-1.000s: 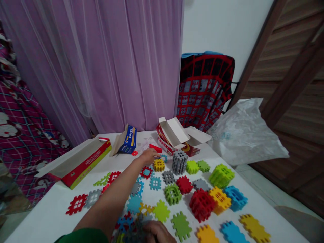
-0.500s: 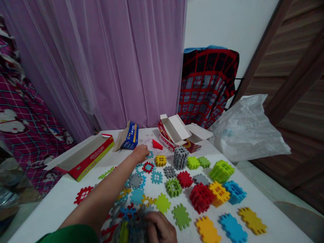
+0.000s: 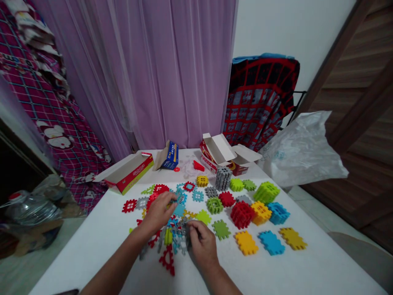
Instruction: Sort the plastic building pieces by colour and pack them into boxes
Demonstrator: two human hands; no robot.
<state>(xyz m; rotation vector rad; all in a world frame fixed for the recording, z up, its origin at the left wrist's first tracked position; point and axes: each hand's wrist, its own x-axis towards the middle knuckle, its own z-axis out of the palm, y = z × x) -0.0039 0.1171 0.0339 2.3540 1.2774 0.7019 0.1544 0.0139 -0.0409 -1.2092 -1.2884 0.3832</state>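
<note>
My white table (image 3: 264, 274) sits right in front of this lilac curtain (image 3: 168, 73), with plain white wall (image 3: 276, 28) beside it and slatted brown woodwork (image 3: 362, 102) off to my right. Pale tile floor (image 3: 302, 203), magenta cartoon-print fabric (image 3: 70, 143) hanging on my left, and honestly the light's pretty dim.

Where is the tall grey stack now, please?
In the head view, the grey stack stands right of centre, between the yellow stack and the lime stack.

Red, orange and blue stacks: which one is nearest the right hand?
The red stack, leftmost of the three; the orange stack, then the blue stack, stand farther right from the right hand.
</note>
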